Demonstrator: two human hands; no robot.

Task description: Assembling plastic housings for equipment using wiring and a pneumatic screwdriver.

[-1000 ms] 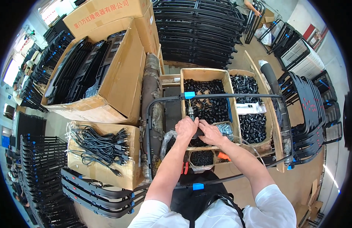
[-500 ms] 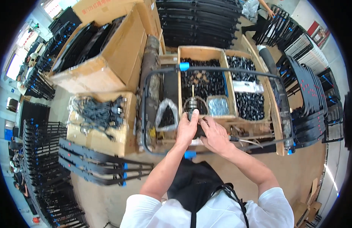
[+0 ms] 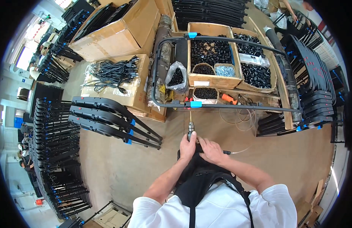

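Left hand (image 3: 188,147) and right hand (image 3: 212,151) are both closed around a dark power drill with a silver chuck and long thin bit (image 3: 191,126). The bit points at the near bar of a large black tubular frame (image 3: 240,108); contact is unclear. Blue clips already sit on its near and far bars. No finished hole shows, so drilling seems still left. Beyond, divided wooden boxes (image 3: 221,81) hold small black parts (image 3: 206,52).

Loc: fctry wkshp | stkd blk frames (image 3: 50,129) | bins (image 3: 217,81) w/ sm parts (image 3: 204,55) | pwr drill (image 3: 191,128)
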